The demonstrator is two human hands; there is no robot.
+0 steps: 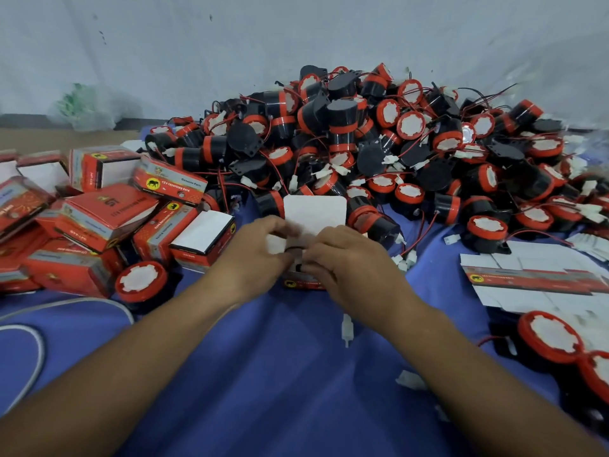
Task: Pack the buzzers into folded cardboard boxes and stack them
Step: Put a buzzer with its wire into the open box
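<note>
A small red cardboard box (304,283) stands on the blue cloth at the centre, its white lid flap (314,212) raised behind my fingers. My left hand (257,255) and my right hand (346,262) both grip the box's top edges. A black buzzer part shows between my fingertips inside the box. Behind it rises a big heap of black and red buzzers (346,133) with red wires and white plugs. Packed red boxes (108,212) lie in a loose pile at the left.
Flat unfolded box blanks (540,278) lie at the right. Loose buzzers sit at the left (140,280) and lower right (550,336). A white cable (36,351) curves at the lower left. A white plug (347,329) lies under my right wrist. A wall closes the back.
</note>
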